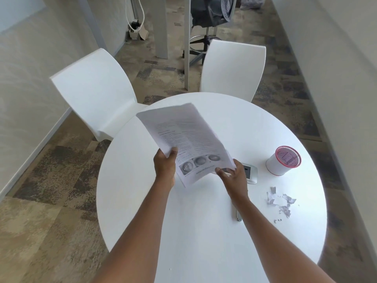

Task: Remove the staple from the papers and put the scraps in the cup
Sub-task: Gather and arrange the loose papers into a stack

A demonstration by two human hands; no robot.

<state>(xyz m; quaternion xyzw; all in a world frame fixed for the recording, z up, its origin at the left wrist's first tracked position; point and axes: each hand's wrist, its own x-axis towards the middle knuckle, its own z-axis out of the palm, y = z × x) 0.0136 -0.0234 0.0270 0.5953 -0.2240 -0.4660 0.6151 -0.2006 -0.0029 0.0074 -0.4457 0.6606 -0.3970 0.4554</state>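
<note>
Papers [183, 137]: a printed sheaf, held up off the round white surface [163, 211] near its middle, tilted away from the person, presumably to be turned or inspected at a corner.

Left hand [164, 166]: closed on the sheaf's lower left edge, thumb on top, carrying most of its weight.

Right hand [232, 176]: at the lower right corner of the sheaf, fingers spread and loosely curled against the edge; it steadies or feels the corner rather than clamps it. Whether a staple sits there cannot be made out.

Metal tool [237, 217]: a slim piece lying flat on the surface, mostly hidden behind the right forearm; possibly a staple remover, not confirmed.

Small white device [251, 173]: flat on the surface just beyond the right hand, partly covered by it.

Scraps [280, 201]: torn paper bits, and what look like tiny metal pieces, scattered loose on the surface to the right, not yet collected.

Cup [283, 162]: white, red-rimmed, upright beyond the scraps, near them, placed within easy reach to receive them.
</note>
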